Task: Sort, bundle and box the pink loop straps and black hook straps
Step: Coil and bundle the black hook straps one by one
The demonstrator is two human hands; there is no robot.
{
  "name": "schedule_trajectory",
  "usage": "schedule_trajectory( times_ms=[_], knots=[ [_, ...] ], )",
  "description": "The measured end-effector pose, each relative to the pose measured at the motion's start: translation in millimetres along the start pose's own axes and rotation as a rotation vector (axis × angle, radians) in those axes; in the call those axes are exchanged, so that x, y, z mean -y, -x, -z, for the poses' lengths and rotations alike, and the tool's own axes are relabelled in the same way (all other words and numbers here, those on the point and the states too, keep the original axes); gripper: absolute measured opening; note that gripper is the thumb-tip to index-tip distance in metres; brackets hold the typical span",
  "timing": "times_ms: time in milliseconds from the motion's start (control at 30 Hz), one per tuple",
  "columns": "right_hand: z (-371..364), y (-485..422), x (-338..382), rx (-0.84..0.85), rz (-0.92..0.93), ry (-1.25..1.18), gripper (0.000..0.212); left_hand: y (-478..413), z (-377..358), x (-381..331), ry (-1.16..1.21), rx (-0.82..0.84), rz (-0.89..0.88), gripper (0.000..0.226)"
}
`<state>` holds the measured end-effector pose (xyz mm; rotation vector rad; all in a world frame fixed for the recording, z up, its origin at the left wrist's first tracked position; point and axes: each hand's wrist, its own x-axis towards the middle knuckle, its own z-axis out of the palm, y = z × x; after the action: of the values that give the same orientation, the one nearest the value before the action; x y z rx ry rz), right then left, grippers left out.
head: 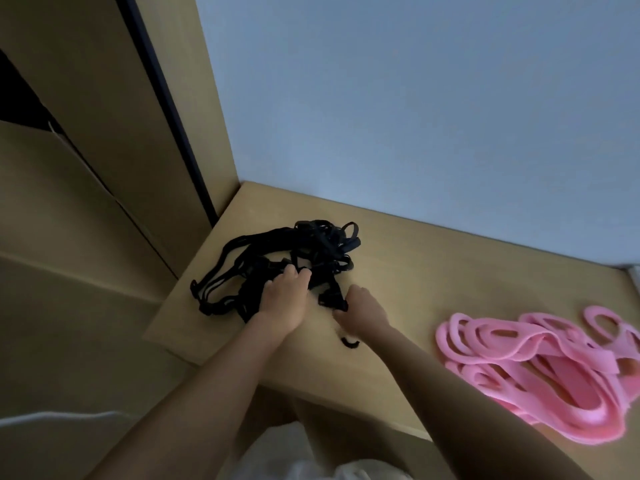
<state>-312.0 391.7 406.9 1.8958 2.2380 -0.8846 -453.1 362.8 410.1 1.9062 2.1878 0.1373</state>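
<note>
Two heaps are carried by the surface point(415, 258): pink straps point(540, 372) at its right, black straps point(304, 251) near its left corner. The black tangle is gripped by the left hand point(284, 299), fingers curled; one strap is pinched by the right hand point(360, 306).

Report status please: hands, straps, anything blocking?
Hands: left hand grips tangled black hook straps; right hand pinches one strap end. Apart at right, pink loop straps piled, untouched. Nothing blocking.
</note>
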Motion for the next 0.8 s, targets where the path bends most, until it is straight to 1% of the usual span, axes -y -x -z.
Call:
schedule_trajectory(
  times_ms=[67, 167, 233, 333, 367, 400, 500, 533, 567, 600, 633, 667, 733, 800],
  knots=[
    [8.6, -1.3, 0.1, -0.051, -0.026, -0.184, 0.02, -5.4, 4.0, 5.2, 0.196, -0.025, 0.046, 0.026],
    [31.1, 1.0, 0.3, -0.157, -0.015, -0.375, 0.016, -19.2, 15.7, 12.5, 0.444, -0.094, 0.135, 0.03],
    [50.4, 3.4, 2.8, -0.206, 0.014, -0.478, 0.011, -26.6, 26.0, 14.7, 0.503, -0.114, 0.146, 0.03],
    [82.6, 9.3, 12.7, -0.251, 0.087, -0.619, 0.002, -34.1, 34.7, 12.1, 0.488, -0.081, 0.117, 0.025],
    [93.6, 12.1, 16.6, -0.282, 0.107, -0.641, 0.001, -36.1, 36.5, 9.2, 0.536, -0.077, 0.129, 0.024],
    [104.2, 15.2, 20.2, -0.314, 0.119, -0.662, 0.001, -37.5, 39.1, 5.2, 0.668, -0.078, 0.171, 0.023],
    [127.8, 22.2, 26.5, -0.332, 0.117, -0.742, 0.002, -39.6, 58.5, -10.3, 1.272, -0.141, 0.4, 0.023],
    [132.4, 23.9, 26.5, -0.325, 0.107, -0.763, 0.004, -39.6, 67.3, -13.7, 1.402, -0.158, 0.46, 0.025],
    [135.9, 25.3, 25.5, -0.312, 0.094, -0.786, 0.008, -40.3, 75.5, -17.6, 1.464, -0.156, 0.488, 0.026],
    [138.6, 27.0, 24.3, -0.286, 0.085, -0.827, 0.012, -41.4, 81.1, -20.3, 1.468, -0.132, 0.486, 0.025],
    [141.0, 28.7, 23.5, -0.245, 0.085, -0.887, 0.014, -40.5, 87.1, -23.2, 1.411, -0.091, 0.452, 0.024],
    [143.9, 30.7, 23.6, -0.198, 0.098, -0.951, 0.015, -39.5, 91.6, -26.1, 1.304, -0.037, 0.383, 0.021],
    [152.5, 35.4, 26.2, -0.103, 0.15, -1.032, 0.02, -33.0, 99.5, -32.6, 1.142, 0.066, 0.157, 0.012],
    [162.4, 38.6, 30.9, -0.041, 0.201, -1.054, 0.025, -25.7, 106.2, -40.5, 1.133, 0.14, -0.07, 0.026]
  ],
)
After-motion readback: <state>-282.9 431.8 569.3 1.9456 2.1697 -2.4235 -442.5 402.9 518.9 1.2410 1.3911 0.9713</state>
